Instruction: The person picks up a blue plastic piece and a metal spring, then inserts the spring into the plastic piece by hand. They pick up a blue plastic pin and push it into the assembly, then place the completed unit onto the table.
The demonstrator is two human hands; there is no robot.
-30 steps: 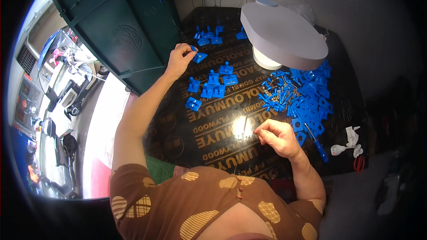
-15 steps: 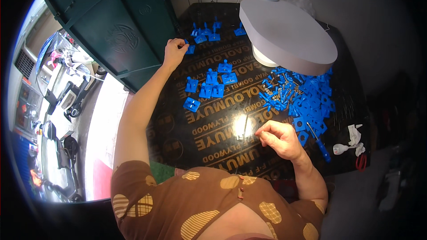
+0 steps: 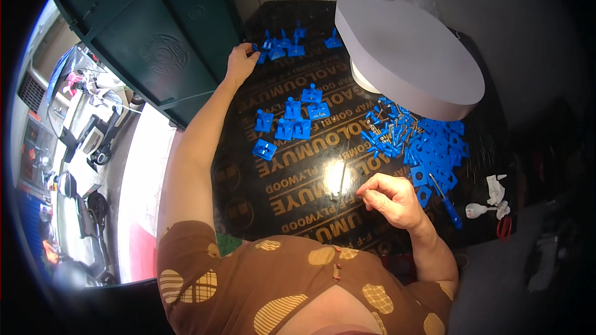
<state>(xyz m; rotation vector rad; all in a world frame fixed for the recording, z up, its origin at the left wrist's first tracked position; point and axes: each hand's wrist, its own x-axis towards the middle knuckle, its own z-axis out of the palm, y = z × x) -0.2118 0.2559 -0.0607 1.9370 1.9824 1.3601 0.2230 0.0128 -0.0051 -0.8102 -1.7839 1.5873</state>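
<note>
My left hand (image 3: 242, 63) reaches to the far left of the dark table, thumb and fingers pinched on a small blue plastic piece (image 3: 260, 58). Just beside it stands a far group of blue square-based pieces with upright stems (image 3: 277, 51). Nearer, another group of similar blue pieces (image 3: 293, 128) is spread on the table. My right hand (image 3: 394, 201) hovers over the near right part of the table, thumb and fingertips pinched together; what they hold, if anything, I cannot make out. Close to it lie loose blue square plates with holes (image 3: 437, 149) and blue-ended metal pins (image 3: 391, 130).
A large grey-white lamp (image 3: 410, 56) overhangs the back right. A blue-handled screwdriver (image 3: 448, 206) lies against the plates, and a white spoon-like item (image 3: 477, 209) is near the right edge. The dark printed tabletop (image 3: 298, 180) adjoins a green metal door (image 3: 155, 43) at the left.
My left hand has shifted slightly, with the blue piece now closer to the far group. My right hand stays nearly still. The whole view has tilted a little.
</note>
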